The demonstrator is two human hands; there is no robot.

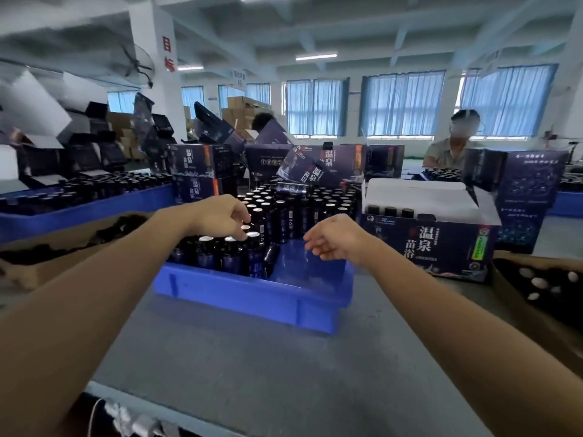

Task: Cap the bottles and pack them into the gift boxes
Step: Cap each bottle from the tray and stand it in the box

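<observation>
Blue tray [252,298] on grey table [252,373]: dark bottles [220,253], silvery tops, standing front-left and rear.
Left hand [220,216]: fingers bent down onto bottle tops; pinch or mere touch, cannot tell.
Right hand [334,238]: above bare tray floor, fingers loosely curled, nothing held.
Open gift box [426,244] right of tray, three capped bottles [390,211] inside.

Dark glass bottles with silver-sealed tops [230,250] stand in the shallow blue plastic tray [252,298]. The left hand [217,216] reaches down over the bottles at the tray's left, its fingertips at their tops; whether it grips one is unclear. The right hand [334,239] hovers loosely curled over the tray's bare right part. An open dark-blue printed cardboard gift box [435,247] sits just right of the tray.
</observation>
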